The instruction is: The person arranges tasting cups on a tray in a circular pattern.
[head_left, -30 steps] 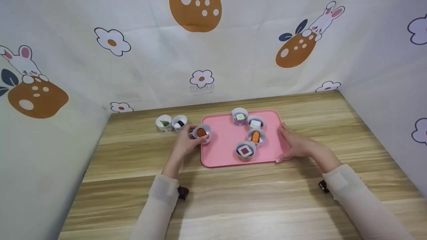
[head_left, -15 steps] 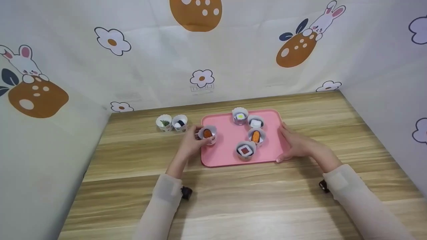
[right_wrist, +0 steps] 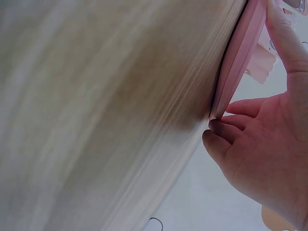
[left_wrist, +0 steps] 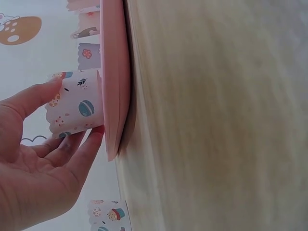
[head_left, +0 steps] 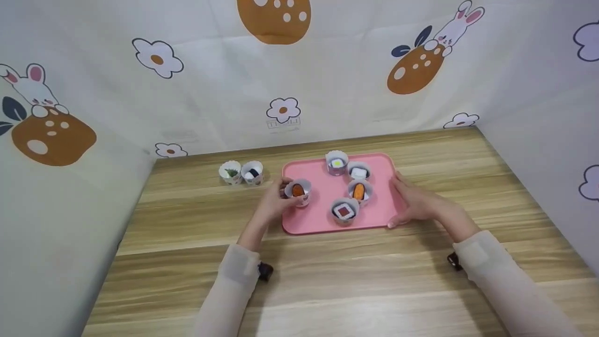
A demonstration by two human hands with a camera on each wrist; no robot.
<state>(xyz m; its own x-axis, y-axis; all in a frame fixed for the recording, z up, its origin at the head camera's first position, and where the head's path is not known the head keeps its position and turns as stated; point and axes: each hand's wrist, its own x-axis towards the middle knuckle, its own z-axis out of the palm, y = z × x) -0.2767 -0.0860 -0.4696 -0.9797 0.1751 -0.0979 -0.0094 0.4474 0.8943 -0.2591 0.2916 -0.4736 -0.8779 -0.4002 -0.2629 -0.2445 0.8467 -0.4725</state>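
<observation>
My left hand (head_left: 275, 200) grips a printed paper baking cup (left_wrist: 79, 103), thumb on the near side and fingers behind. Inside the cup is a toy sushi piece with a brownish-orange top (head_left: 298, 190). The cup's base is right at the left part of the pink tray (head_left: 323, 187). Across the tray, my right hand (head_left: 416, 202) holds its right edge, thumb at the front corner and fingers further back; in the right wrist view the fingertips (right_wrist: 217, 126) touch the rim. Toward the tray's right side stand several more paper cups, one with an orange-topped sushi piece (head_left: 358, 192).
Two paper cups stand on the wooden table (head_left: 187, 224) left of the tray: one with a green-topped piece (head_left: 231, 173), one with a white-and-black piece (head_left: 252, 173). Patterned cloth (head_left: 210, 107) hangs at the table's back and sides.
My left hand has carried the paper cup with the brownish-orange-topped sushi rightward, from the tray's left rim to inside the tray. My right hand and the tray have stayed put.
</observation>
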